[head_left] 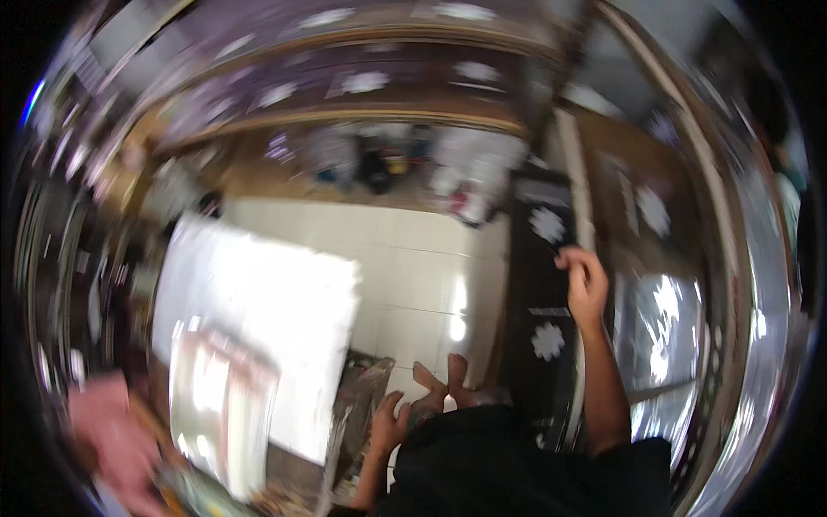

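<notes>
My right hand (586,280) is stretched forward on the right, over the edge of a row of dark boxes (531,280) with white flower-shaped marks. Its fingers are curled in with thumb and forefinger close together; whatever they may hold is too blurred to make out. Low in the middle, my left hand (389,424) hangs beside my legs with thumb and fingers apart and nothing in it. Nearest to that hand is a clear-wrapped bundle (357,405) at the side of a white-topped table (258,267).
A plastic-wrapped package (224,405) lies on the table. Shelves of dark boxes (362,82) run along the back, with plastic bags (478,159) beneath. Glossy wrapped packs (659,336) stand at the right. Pink cloth (112,431) shows at lower left. Pale tiles (413,276) cover the floor.
</notes>
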A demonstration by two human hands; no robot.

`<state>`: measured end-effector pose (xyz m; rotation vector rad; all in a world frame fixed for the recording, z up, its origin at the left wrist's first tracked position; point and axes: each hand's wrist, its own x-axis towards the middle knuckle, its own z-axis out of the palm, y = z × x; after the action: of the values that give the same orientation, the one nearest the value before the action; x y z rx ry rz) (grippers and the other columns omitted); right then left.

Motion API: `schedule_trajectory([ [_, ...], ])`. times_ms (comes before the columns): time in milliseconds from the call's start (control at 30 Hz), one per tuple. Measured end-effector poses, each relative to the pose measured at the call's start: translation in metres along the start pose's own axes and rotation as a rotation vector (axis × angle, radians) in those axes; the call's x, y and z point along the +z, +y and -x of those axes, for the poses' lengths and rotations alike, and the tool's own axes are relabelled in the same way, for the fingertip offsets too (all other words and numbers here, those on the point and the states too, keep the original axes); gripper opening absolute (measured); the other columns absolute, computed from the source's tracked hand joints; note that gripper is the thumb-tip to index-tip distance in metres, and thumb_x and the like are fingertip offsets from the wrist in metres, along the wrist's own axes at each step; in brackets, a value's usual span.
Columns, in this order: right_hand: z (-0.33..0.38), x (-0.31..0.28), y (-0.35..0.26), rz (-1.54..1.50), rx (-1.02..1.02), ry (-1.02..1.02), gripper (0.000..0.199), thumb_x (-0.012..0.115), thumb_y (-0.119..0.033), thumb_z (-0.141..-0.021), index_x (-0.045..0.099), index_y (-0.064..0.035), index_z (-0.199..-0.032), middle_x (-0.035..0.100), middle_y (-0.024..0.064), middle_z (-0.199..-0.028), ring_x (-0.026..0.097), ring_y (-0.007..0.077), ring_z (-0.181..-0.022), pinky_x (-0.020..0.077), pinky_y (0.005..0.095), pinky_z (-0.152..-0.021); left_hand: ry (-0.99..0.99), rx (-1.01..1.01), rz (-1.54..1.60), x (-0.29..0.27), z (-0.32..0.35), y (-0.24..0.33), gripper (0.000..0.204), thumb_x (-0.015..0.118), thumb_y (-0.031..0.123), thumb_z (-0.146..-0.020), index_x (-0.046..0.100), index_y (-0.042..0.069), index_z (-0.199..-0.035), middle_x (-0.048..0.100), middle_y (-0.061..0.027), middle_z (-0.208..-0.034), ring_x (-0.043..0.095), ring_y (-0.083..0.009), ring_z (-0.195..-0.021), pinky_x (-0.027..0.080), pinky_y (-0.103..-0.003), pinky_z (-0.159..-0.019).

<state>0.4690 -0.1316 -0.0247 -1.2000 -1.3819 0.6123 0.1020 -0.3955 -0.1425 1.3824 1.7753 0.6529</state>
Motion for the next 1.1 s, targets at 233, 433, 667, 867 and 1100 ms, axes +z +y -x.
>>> schedule_trajectory([
  [233, 0.068, 0.141, 0.015, -0.195, 0.207, -0.568, 0.014, 0.051, -0.011, -0.104, 0.056, -0.0017, -0.095, 0.062, 0.0066, -0.085, 0.061, 0.0142, -0.076, 0.0507, 0.0281, -0.071, 0.365, 0.061, 0.132, -0.074, 0.006, 0.073, 0.032, 0.060, 0.019, -0.097, 0.063, 0.001, -0.123, 0.064, -0.0172, -0.124, 0.062, -0.0365, -0.113, 0.050, -0.042, -0.096],
  [433, 0.170, 0.201, 0.118, -0.286, 0.767, -0.977, 0.017, 0.062, -0.022, -0.101, 0.056, -0.0060, -0.102, 0.064, 0.0091, -0.094, 0.067, 0.0223, -0.076, 0.0582, 0.0364, -0.070, 0.700, -0.014, 0.125, -0.124, 0.045, 0.050, 0.029, 0.059, 0.017, -0.097, 0.064, 0.003, -0.122, 0.065, -0.0166, -0.122, 0.063, -0.0354, -0.112, 0.051, -0.041, -0.095],
  [667, 0.184, 0.188, 0.160, 0.177, 0.862, -1.174, 0.023, 0.056, -0.011, -0.098, 0.053, 0.0044, -0.114, 0.063, 0.0183, -0.097, 0.068, 0.0300, -0.081, 0.0598, 0.0416, -0.067, 1.047, -0.216, -0.046, -0.122, 0.107, -0.002, 0.026, 0.062, 0.015, -0.094, 0.066, 0.002, -0.116, 0.065, -0.0152, -0.117, 0.064, -0.0354, -0.106, 0.052, -0.041, -0.092],
  [867, 0.156, 0.174, 0.161, 0.356, 0.719, -1.321, 0.029, 0.055, -0.009, -0.094, 0.052, 0.0039, -0.120, 0.063, 0.0200, -0.100, 0.069, 0.0338, -0.080, 0.0576, 0.0436, -0.066, 1.184, -0.338, 0.097, -0.106, 0.116, -0.035, 0.025, 0.065, 0.014, -0.091, 0.067, 0.002, -0.113, 0.065, -0.0142, -0.110, 0.064, -0.0342, -0.100, 0.053, -0.042, -0.088],
  [1100, 0.158, 0.208, 0.083, 0.459, 0.804, -1.191, 0.030, 0.060, -0.011, -0.086, 0.066, 0.0083, -0.109, 0.069, 0.0208, -0.104, 0.068, 0.0308, -0.092, 0.0530, 0.0379, -0.083, 1.202, -0.299, -0.005, -0.102, 0.107, -0.043, 0.024, 0.067, 0.016, -0.088, 0.067, 0.002, -0.107, 0.065, -0.0136, -0.106, 0.065, -0.0333, -0.098, 0.053, -0.041, -0.086],
])
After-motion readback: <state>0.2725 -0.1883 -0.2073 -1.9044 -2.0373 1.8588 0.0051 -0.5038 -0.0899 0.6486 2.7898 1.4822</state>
